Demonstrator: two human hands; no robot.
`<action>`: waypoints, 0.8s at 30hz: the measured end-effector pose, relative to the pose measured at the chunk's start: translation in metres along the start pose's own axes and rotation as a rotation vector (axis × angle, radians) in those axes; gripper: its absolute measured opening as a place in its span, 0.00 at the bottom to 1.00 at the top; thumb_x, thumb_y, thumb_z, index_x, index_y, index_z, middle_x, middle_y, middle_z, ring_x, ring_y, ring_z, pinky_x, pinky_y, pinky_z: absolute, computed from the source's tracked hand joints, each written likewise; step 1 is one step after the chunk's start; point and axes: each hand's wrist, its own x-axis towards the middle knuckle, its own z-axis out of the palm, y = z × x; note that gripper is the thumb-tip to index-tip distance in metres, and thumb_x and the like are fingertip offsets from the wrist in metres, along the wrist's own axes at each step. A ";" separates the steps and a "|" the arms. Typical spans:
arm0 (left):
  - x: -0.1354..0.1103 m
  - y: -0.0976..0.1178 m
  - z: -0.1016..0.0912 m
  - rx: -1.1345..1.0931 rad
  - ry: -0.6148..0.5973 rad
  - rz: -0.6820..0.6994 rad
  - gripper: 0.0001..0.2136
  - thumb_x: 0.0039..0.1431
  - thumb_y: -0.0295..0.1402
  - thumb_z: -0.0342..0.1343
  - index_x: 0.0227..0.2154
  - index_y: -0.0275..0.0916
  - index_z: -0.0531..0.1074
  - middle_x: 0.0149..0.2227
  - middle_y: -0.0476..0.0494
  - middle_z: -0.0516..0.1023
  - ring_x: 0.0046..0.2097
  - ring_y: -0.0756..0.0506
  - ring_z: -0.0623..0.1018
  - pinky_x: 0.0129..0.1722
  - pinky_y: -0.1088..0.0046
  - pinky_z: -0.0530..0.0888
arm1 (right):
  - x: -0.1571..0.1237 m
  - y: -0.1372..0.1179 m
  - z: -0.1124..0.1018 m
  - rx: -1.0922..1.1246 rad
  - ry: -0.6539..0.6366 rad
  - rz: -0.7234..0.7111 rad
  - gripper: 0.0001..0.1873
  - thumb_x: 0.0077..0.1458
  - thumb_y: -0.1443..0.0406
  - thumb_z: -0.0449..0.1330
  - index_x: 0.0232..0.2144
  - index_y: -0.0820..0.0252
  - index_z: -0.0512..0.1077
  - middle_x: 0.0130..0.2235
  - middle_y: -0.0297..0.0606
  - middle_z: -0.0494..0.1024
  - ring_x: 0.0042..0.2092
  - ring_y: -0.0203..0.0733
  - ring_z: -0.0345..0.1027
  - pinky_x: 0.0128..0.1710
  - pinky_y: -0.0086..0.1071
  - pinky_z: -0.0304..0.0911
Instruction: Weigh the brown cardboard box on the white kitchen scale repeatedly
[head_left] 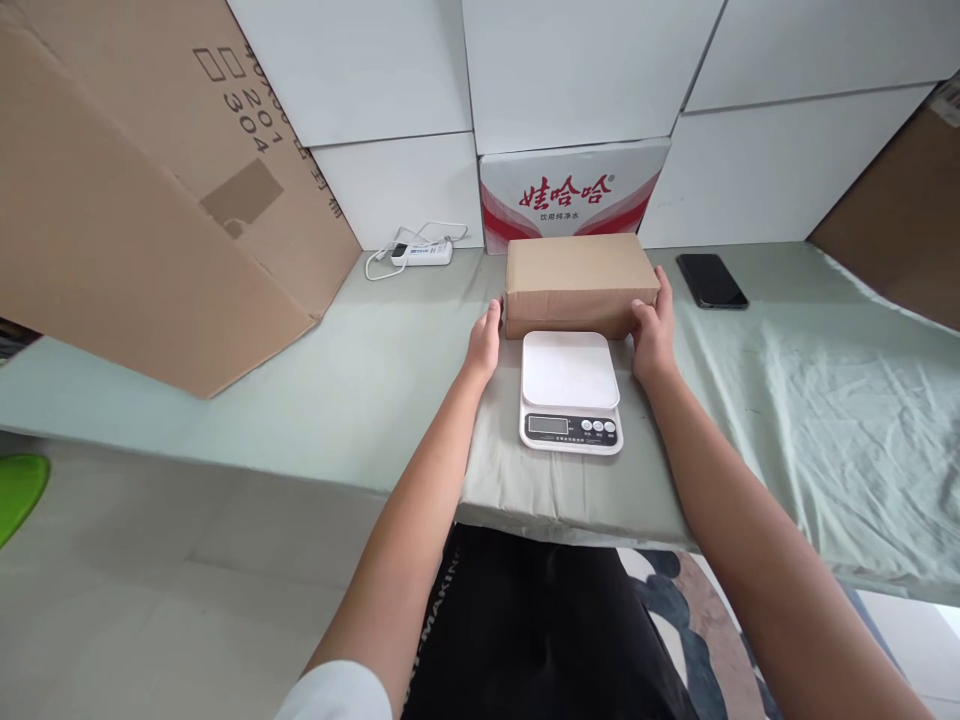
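Note:
A closed brown cardboard box (577, 266) lies lengthwise on the cloth-covered table, behind a white digital kitchen scale (570, 370). My left hand (485, 341) is at the box's left end, its fingers partly hidden along that side. At the right end, my right hand (655, 328) grips the box, thumb on the front face and fingers along the side. Nothing rests on the scale's platform, and its display and buttons face me. The box stands just beyond the platform's far edge.
Behind the box is a white-and-red carton (574, 195) among stacked white boxes. A white power strip with a cable (422, 252) lies to the left, a black phone (711, 281) to the right. A big cardboard carton (150, 200) leans in at left; another brown carton (900, 200) stands right.

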 end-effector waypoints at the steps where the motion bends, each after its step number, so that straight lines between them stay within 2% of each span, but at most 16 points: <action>1: 0.000 0.001 0.000 0.004 0.003 -0.004 0.44 0.76 0.69 0.41 0.76 0.41 0.72 0.81 0.37 0.72 0.84 0.35 0.67 0.82 0.58 0.66 | 0.000 -0.002 0.001 0.006 0.010 0.046 0.51 0.57 0.41 0.62 0.80 0.35 0.59 0.76 0.38 0.74 0.79 0.67 0.67 0.80 0.74 0.62; 3: -0.001 0.003 0.000 0.013 0.002 -0.004 0.42 0.77 0.67 0.41 0.75 0.42 0.73 0.80 0.39 0.73 0.84 0.35 0.68 0.82 0.58 0.66 | -0.001 -0.009 0.002 0.011 0.022 0.094 0.52 0.56 0.41 0.63 0.79 0.35 0.60 0.77 0.37 0.73 0.80 0.65 0.65 0.82 0.72 0.60; 7: -0.004 0.005 0.000 0.022 -0.048 0.031 0.38 0.79 0.64 0.41 0.73 0.45 0.77 0.76 0.43 0.79 0.83 0.35 0.69 0.81 0.58 0.69 | -0.004 -0.024 0.006 0.031 0.018 0.088 0.47 0.54 0.43 0.63 0.75 0.38 0.65 0.78 0.36 0.71 0.82 0.63 0.62 0.84 0.68 0.58; 13: -0.007 0.005 0.000 0.015 -0.061 0.044 0.38 0.79 0.65 0.41 0.71 0.44 0.78 0.71 0.40 0.84 0.81 0.33 0.72 0.80 0.57 0.71 | -0.003 -0.031 0.009 0.086 0.020 0.095 0.40 0.49 0.47 0.64 0.66 0.43 0.72 0.74 0.37 0.77 0.81 0.61 0.63 0.86 0.67 0.53; 17: -0.008 0.006 0.000 0.031 -0.053 0.028 0.39 0.78 0.67 0.41 0.71 0.45 0.78 0.72 0.41 0.84 0.81 0.34 0.72 0.80 0.58 0.71 | -0.003 -0.030 0.008 0.091 0.027 0.117 0.42 0.48 0.47 0.64 0.66 0.43 0.72 0.75 0.37 0.75 0.83 0.63 0.60 0.86 0.67 0.52; 24: -0.010 0.005 0.000 0.019 -0.052 0.025 0.41 0.75 0.70 0.43 0.70 0.45 0.79 0.72 0.39 0.84 0.81 0.33 0.72 0.80 0.57 0.70 | -0.005 -0.027 0.008 0.102 0.044 0.124 0.46 0.50 0.45 0.65 0.70 0.42 0.69 0.76 0.36 0.75 0.81 0.62 0.62 0.86 0.67 0.53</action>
